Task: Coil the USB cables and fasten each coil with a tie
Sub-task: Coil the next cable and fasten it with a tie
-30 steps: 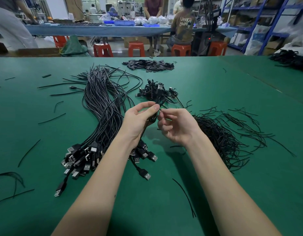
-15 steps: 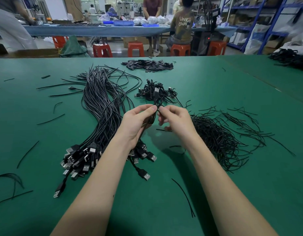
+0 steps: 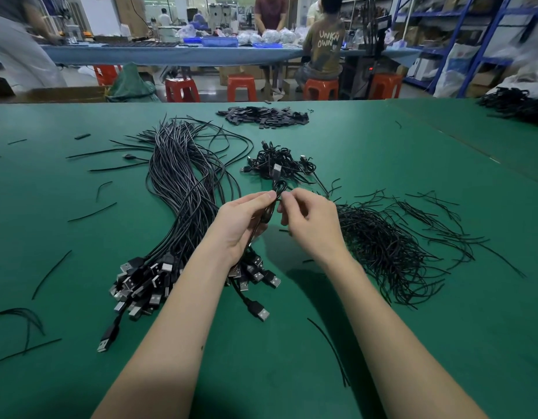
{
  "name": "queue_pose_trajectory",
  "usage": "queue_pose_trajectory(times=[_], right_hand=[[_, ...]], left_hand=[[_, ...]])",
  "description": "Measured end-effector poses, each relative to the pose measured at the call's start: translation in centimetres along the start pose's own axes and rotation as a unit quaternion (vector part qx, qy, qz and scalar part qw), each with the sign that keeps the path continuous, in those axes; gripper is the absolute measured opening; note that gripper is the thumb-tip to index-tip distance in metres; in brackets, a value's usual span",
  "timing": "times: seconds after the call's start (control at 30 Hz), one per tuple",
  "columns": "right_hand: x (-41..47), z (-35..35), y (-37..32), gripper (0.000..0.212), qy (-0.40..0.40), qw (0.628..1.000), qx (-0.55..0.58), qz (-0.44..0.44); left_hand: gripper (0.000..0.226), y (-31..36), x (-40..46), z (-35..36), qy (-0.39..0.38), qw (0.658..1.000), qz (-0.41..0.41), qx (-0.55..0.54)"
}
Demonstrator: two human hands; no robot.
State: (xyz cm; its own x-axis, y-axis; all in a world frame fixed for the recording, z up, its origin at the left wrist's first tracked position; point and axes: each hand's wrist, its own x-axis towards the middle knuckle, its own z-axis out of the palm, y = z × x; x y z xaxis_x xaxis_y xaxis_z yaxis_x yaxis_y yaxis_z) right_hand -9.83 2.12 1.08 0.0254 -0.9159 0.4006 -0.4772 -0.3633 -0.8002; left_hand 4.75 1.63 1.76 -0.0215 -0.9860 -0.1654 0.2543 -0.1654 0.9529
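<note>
The green table [image 3: 382, 343] shows bare felt in front of the forearms and to the near right; its far edge runs straight across below the red stools [image 3: 242, 86]. Above the middle, the left hand [image 3: 242, 222] grips a coiled USB cable [image 3: 275, 193], fingers curled round it, the coil's long axis pointing away from the person with the plug end farthest. The right hand [image 3: 310, 220] pinches at the coil beside the left fingertips; the tie itself cannot be made out. Uncoiled cables [image 3: 183, 189] lie left, loose ties [image 3: 391, 249] right, finished coils [image 3: 280, 163] just beyond.
</note>
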Motion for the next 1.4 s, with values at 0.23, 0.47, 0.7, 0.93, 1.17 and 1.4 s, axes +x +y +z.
queue_pose_trajectory(times=[0.23, 0.47, 0.7, 0.93, 1.17, 1.4], right_hand=[[0.5, 0.1, -1.1, 0.029, -0.117, 0.885, 0.339, 0.298], [-0.1, -1.2, 1.2, 0.011, -0.007, 0.974, -0.183, -0.135], [0.0, -0.1, 0.3, 0.026, -0.071, 0.949, 0.265, 0.155], [0.0, -0.2, -0.5, 0.027, -0.104, 0.978, 0.111, 0.142], [-0.3, -0.8, 1.4, 0.016, -0.008, 0.981, -0.14, -0.134], [-0.4, 1.5, 0.3, 0.027, -0.008, 0.95, 0.266, 0.165]], left_hand=[[0.013, -0.3, 0.2, -0.3, 0.015, 1.0, -0.002, 0.001], [0.013, -0.3, 0.5, -0.7, 0.02, 0.999, -0.031, 0.013], [0.015, -0.3, 0.4, -0.9, -0.026, 1.0, -0.018, 0.0], [0.018, -0.8, 0.5, -1.2, -0.012, 1.0, -0.015, -0.01], [0.026, -0.8, 0.9, -1.4, -0.006, 0.999, -0.048, 0.021], [0.026, -1.2, 0.8, -1.1, -0.005, 1.0, -0.001, 0.002]])
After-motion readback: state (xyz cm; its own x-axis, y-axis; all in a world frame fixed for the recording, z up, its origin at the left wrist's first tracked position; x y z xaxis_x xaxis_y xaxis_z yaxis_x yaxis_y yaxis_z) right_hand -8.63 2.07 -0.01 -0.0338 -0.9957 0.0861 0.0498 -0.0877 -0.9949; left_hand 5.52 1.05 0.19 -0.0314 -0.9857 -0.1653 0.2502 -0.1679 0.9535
